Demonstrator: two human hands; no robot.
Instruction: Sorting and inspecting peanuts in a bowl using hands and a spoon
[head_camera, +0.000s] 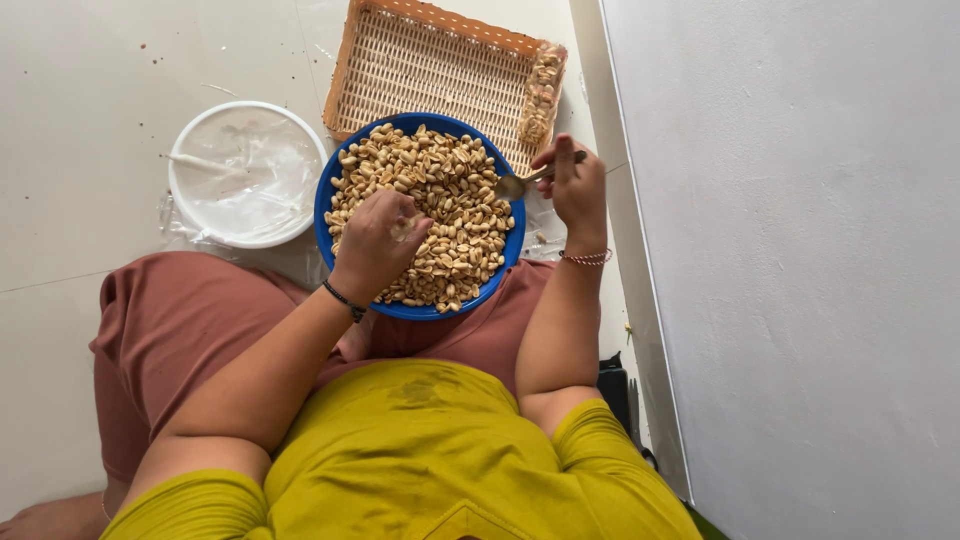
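Nearest the camera, a mustard-yellow shirt (420, 460) and rust-brown trousers (190, 320) are seen, worn by a person seated on the pale tiled floor (80, 150). Resting on the lap is a round blue bowl (327, 205), and every other place is given from this bowl. It is heaped almost to the rim with pale peanuts (450, 190), some whole and some apparently split. Over the near left part of the bowl the left hand (375, 245) is held, fingers curled and pressed together, with what appears to be a small light piece pinched at the fingertips; a dark band is worn at the wrist. At the right rim the right hand (575, 185) is closed around the handle of a metal spoon (515, 185), whose scoop lies just over the edge of the heap; a beaded red bracelet is worn at that wrist. Left of the bowl, touching or nearly so, a white round lid or basin (245, 172) lined with clear plastic is set on the floor and holds no peanuts. Beyond the bowl lies a woven orange tray (420, 60), bare except for a clear packet of peanuts (543, 90) laid along its right edge. Judged from this, one packet has been filled and most of the peanuts remain in the bowl. Right of the bowl a white wall (800, 250) rises.
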